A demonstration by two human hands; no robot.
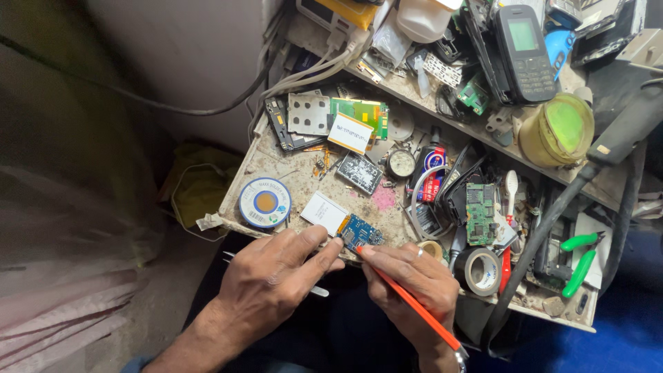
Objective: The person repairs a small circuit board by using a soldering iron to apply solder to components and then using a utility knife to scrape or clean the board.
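- The left hand point(276, 276) pinches a small blue circuit board point(360, 236) by its near left corner, with the thumb and first finger closed on it.
- The board sits at the front edge of the messy counter point(290, 173), just beside a small white card point(324, 212).
- The right hand point(411, 276) is wrapped around a thin red tool point(414, 311), like a pencil. Its tip touches the bottom edge of the blue board.
- The two hands are close together, almost touching at the board.
- A pair of silver tweezers point(314, 290) pokes out from under the left hand.
- A round spool of wire point(264, 202) with a blue and white label lies to the left on the counter.
- A green circuit board point(480, 213) lies to the right, and a roll of tape point(482, 271) sits near the right hand.
- Green-handled cutters point(580, 259) lie far to the right.
- On the shelf above are a dark phone with buttons point(525, 52) and a round yellow-green tub point(559, 130).
- Grey cables point(304, 69) run down the wall to the counter.
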